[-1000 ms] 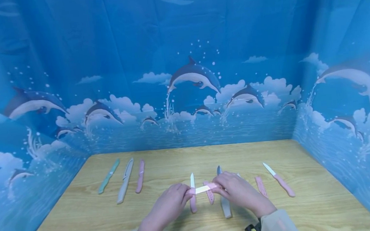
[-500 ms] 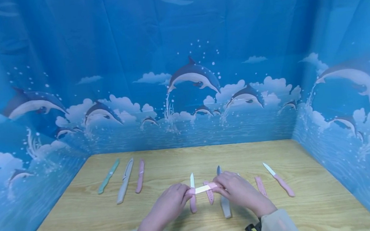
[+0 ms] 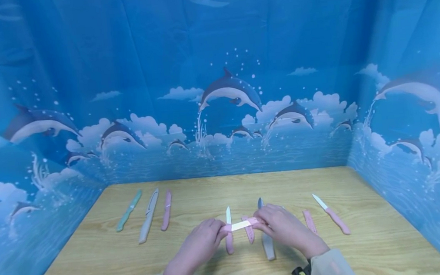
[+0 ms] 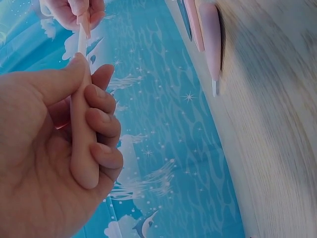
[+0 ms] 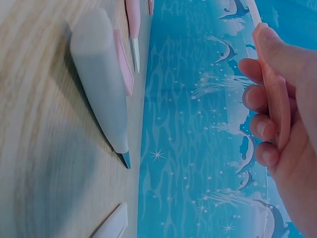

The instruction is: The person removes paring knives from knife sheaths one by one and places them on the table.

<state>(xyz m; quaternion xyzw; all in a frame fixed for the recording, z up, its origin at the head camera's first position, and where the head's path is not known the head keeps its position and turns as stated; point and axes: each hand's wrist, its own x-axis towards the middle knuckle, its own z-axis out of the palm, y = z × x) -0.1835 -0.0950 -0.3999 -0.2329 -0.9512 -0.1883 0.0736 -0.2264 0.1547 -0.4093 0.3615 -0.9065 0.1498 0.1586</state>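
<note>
My left hand (image 3: 199, 244) grips the pink handle (image 4: 84, 161) of a small knife, fingers curled round it. The knife's white blade (image 3: 240, 225) points right, roughly level above the table. Its tip end meets a pink blade sheath (image 5: 276, 99), which my right hand (image 3: 284, 225) holds between thumb and curled fingers. How deep the tip sits in the sheath is hidden. Below the hands lie a bare pink-handled knife (image 3: 230, 244), another pink sheath (image 3: 251, 236) and a white-handled knife (image 5: 96, 74) with a dark blade, partly covered by my right hand in the head view.
At the left lie a green knife (image 3: 129, 211), a white sheathed knife (image 3: 148, 216) and a pink knife (image 3: 166, 210). To the right are a pink sheath (image 3: 310, 221) and a bare pink-handled knife (image 3: 337, 220). A white sheath (image 5: 114, 223) shows beside the white-handled knife. Dolphin-printed curtains surround the table.
</note>
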